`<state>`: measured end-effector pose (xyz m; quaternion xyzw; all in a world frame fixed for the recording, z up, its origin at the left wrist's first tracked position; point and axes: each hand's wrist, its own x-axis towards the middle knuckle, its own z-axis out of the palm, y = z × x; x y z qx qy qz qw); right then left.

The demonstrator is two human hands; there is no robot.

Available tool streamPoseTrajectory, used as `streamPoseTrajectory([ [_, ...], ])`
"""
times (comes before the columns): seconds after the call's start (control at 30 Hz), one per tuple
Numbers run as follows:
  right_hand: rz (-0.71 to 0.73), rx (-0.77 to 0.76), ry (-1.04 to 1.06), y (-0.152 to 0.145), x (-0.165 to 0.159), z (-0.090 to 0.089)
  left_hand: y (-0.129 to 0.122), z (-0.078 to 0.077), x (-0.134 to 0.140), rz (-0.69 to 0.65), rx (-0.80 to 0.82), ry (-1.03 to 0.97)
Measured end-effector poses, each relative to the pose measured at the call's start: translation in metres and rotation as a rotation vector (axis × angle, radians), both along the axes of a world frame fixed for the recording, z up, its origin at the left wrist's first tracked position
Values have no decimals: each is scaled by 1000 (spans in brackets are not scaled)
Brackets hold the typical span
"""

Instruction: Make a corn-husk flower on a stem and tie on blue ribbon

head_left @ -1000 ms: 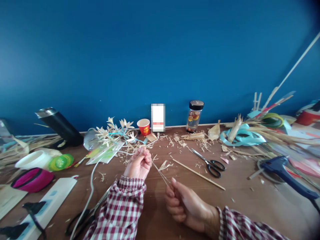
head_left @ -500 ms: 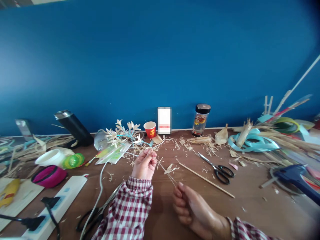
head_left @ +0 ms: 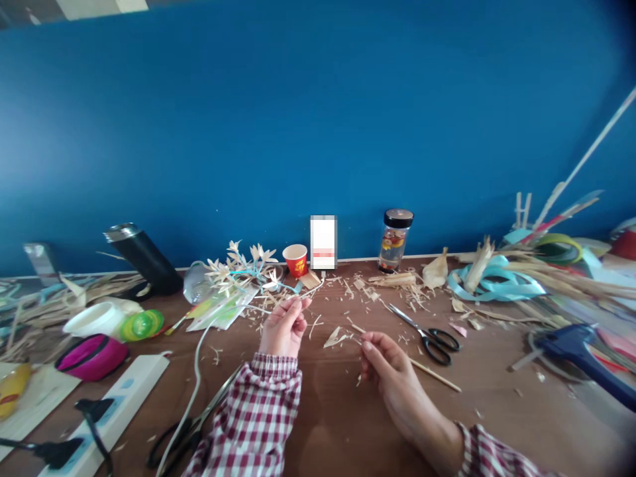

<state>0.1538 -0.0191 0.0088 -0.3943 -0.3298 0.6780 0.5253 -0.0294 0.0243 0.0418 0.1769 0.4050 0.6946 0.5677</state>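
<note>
Just left of right grip (head_left: 386,368), husk fragment (head_left: 336,338), pale, pointed

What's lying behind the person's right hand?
A thin wooden stick on the brown table. Both its ends show, but the right hand hides its middle; anything else covered there cannot be seen.

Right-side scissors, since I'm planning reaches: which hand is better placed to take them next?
Probably the right hand: it is nearer the scissors, while the left hand is farther off, beyond it.
</note>
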Motion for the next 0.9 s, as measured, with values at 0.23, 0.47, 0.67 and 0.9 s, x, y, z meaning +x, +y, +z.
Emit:
streamPoseTrajectory([
  [0.23, -170, 131, -6, 24, 21, 9, 1, -6, 6, -149, -150, 125],
  [0.47, -150, 358, -141, 36, 43, 14, -5, -13, 13, -415, -232, 264],
  [0.67, -136, 395, -227, 36, 50, 26, -17, -10, 23, -754, 12, 699],
  [0.9, 199, 466, -510, 19, 38, 36, -28, -2, 41, -859, 104, 874],
])
